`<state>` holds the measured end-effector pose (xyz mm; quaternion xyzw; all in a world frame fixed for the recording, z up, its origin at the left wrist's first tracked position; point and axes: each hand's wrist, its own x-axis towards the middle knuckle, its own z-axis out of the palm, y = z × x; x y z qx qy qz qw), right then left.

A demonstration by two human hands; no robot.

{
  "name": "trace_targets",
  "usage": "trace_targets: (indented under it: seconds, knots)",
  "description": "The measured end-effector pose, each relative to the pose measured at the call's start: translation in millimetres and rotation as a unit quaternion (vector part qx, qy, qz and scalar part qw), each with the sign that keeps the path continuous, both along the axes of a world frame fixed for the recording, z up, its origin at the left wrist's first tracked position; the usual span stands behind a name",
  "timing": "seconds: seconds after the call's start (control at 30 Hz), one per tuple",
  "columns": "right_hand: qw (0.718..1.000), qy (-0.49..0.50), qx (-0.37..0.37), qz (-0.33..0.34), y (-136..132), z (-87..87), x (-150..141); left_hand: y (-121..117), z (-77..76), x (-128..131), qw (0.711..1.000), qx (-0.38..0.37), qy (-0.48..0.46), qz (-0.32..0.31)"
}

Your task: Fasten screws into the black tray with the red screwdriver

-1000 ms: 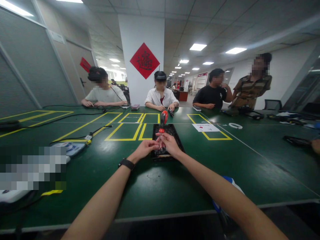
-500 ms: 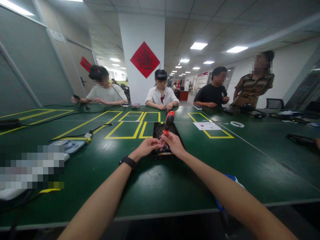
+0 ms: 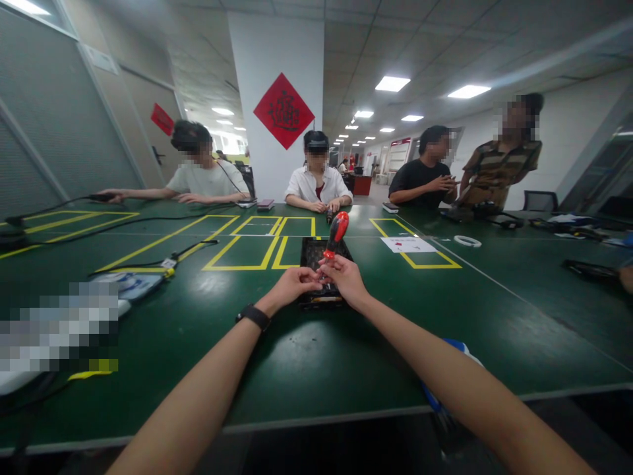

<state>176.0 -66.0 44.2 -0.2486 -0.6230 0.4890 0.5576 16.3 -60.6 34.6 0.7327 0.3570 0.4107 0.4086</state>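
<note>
A screwdriver with a red and black handle stands nearly upright, leaning a little to the right. My right hand grips it just below the handle, with thumb and fingers closed. My left hand is pinched near the lower part of the screwdriver, close to my right fingertips. What lies between the left fingers is too small to make out. Under both hands a black tray-like case rests on the green table, its inside partly covered by my hands. The screwdriver's tip is hidden.
Yellow tape outlines mark the green table. A white paper and a white ring lie to the right. Cables and a pouch are on the left. Several people are across the table, including one in a white shirt.
My hands stay at the case; the screwdriver's handle has tipped slightly right. The person at the left has stretched an arm outward along the table. The view has shifted slightly.
</note>
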Motion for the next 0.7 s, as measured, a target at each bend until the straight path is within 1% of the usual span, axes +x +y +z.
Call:
trace_targets:
  seconds: [0.07,0.2,0.3,0.4,0.47,0.53,0.7]
  knots:
    - [1.000,0.004,-0.004,0.006,1,-0.7,0,0,2.0,-2,1.000,-0.006,0.006,-0.027]
    - [0.999,0.009,-0.018,0.049,3,-2.5,1,-2,8.4,-6,0.994,-0.018,0.023,-0.102]
    - [0.998,0.011,-0.016,0.057,4,-3.6,1,-3,11.7,-8,0.991,-0.034,0.022,-0.127]
    - [0.999,0.013,-0.015,0.043,3,-3.7,2,-3,10.2,-7,0.994,-0.048,-0.003,-0.096]
    - [0.999,0.015,-0.015,0.032,3,-3.3,1,-3,7.4,-5,0.997,-0.048,-0.011,-0.064]
    - [0.999,0.016,-0.015,0.028,2,-2.7,1,-2,4.6,-3,0.998,-0.043,-0.010,-0.047]
    - [1.000,0.011,-0.009,0.022,1,-1.8,0,-2,2.7,-2,0.998,-0.043,-0.007,-0.055]
